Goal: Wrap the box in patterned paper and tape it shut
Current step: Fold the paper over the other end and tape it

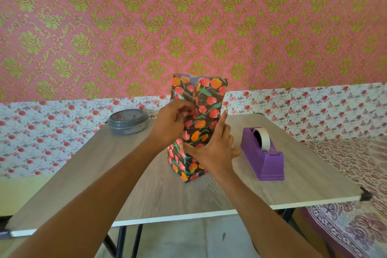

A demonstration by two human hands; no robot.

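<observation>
Grey lidded tub [128,121] at far left of wooden table [129,182]; pink-and-green damask wallpaper [188,16] behind; patterned bedspread [356,205] right.

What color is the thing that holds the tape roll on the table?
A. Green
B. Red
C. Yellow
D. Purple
D. The tape dispenser sitting on the table, to the right of the wrapped box, is purple with a white tape roll in it.

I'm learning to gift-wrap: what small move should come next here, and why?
Probably keep the left hand pinching the seam of the upright tulip-patterned wrapped box and reach the right hand to the purple tape dispenser; the top looks open and I see no tape.
</observation>
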